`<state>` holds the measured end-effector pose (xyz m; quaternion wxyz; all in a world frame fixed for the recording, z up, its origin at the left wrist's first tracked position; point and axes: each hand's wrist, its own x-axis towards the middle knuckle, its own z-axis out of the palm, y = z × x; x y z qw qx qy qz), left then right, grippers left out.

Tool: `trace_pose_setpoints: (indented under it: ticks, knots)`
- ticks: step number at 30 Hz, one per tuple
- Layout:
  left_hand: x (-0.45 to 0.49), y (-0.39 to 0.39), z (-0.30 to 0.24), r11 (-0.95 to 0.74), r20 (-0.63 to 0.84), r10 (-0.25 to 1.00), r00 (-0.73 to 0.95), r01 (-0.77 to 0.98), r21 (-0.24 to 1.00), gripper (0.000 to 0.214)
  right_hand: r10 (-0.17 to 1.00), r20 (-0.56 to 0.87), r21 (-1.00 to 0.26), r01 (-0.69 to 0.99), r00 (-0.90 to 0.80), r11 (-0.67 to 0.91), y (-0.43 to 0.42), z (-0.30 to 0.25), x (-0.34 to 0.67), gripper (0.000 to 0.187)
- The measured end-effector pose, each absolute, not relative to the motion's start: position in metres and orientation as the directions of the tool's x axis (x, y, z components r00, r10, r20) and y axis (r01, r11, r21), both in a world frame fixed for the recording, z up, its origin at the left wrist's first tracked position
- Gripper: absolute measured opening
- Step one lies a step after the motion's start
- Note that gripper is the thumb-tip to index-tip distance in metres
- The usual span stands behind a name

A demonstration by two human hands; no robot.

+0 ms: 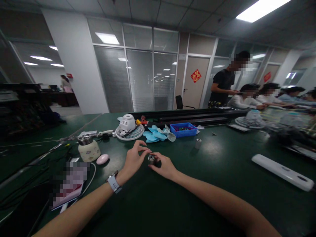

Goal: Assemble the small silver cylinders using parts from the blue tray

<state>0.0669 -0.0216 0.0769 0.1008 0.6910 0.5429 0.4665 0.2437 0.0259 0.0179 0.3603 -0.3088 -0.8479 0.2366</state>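
We've got the small metal cylinder (pixel 151 160) in the right hand (pixel 166 166), thumb and index curled around its side, ringed end up, over the near-middle of the green table (pixel 138 210). Can't tell if its base touches the surface. The left hand (pixel 135 156) is just beside it, thumb and index tips nearly meeting above the top; can't tell if they pinch anything.

Risks as we judge them: only one hand clearly grips, so a smooth metal side plus a loose thumb could let it slip, tip and roll. Both hands' fingertips crowd the top and hide part of it, so anything small there could get misplaced or dropped unseen. A roll forward would head for the light-blue fan blades (pixel 156 134) or the blue bin (pixel 184 132). The second metal cylinder (pixel 198 143) stands upright, well apart to the right; similar looks, so a mix-up is possible.
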Motion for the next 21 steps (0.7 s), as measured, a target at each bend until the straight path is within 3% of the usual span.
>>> trace_pose_setpoints:
  ticks: [3,7,11,14,16,18,21]
  knots:
    - [0.054,-0.025,0.065,-0.345,0.503,0.863,-0.056,0.661,0.666,0.027,0.684,0.465,-0.624,0.340,-0.562,0.704,0.025,0.019,0.244,0.049]
    - [0.041,-0.025,0.038,-0.272,0.338,0.941,0.025,0.651,0.708,0.033,0.670,0.476,-0.610,0.335,-0.569,0.718,0.020,0.021,0.242,0.047]
    - [0.038,-0.021,0.022,-0.282,0.296,0.951,0.092,0.652,0.704,0.041,0.669,0.477,-0.625,0.315,-0.570,0.714,0.028,0.029,0.250,0.041]
    - [0.035,-0.018,0.017,-0.276,0.287,0.954,0.089,0.641,0.716,0.044,0.736,0.441,-0.600,0.440,-0.514,0.668,0.058,0.047,0.276,0.041]
    - [0.033,-0.016,0.014,-0.257,0.266,0.960,0.084,0.639,0.725,0.046,0.819,0.386,-0.508,0.643,-0.424,0.573,0.088,0.062,0.303,0.040]
    - [0.031,-0.015,0.012,-0.249,0.253,0.963,0.087,0.636,0.730,0.049,0.890,0.333,-0.340,0.841,-0.311,0.421,0.119,0.077,0.329,0.040]
    - [0.030,-0.016,0.013,-0.244,0.243,0.966,0.087,0.612,0.753,0.054,0.945,0.264,-0.158,0.958,-0.192,0.238,0.156,0.089,0.357,0.043]
